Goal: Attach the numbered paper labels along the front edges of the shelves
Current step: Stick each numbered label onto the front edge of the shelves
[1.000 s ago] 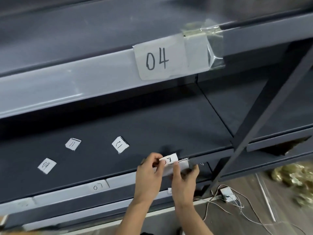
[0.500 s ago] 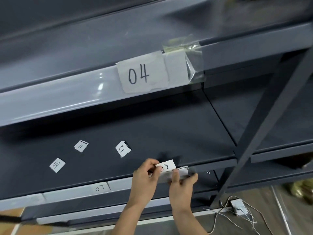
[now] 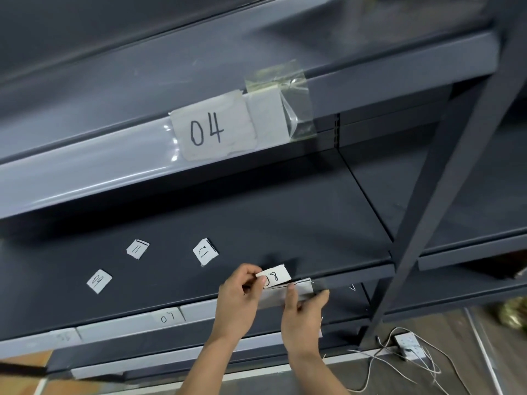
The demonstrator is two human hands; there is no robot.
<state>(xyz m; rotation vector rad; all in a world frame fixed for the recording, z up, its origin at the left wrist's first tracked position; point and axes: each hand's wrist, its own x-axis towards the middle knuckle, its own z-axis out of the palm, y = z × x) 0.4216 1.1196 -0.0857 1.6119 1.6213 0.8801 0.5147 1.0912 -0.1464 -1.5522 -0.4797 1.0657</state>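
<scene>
Left forearm and right forearm, both bare, enter from the near edge and rise side by side. Left hand: back to camera, thumb and forefinger pinching the 08 label at its left end. Right hand: just right of the left, thumb laid against a pale strip, fingers curled past its right end, apparently gripping it.
</scene>
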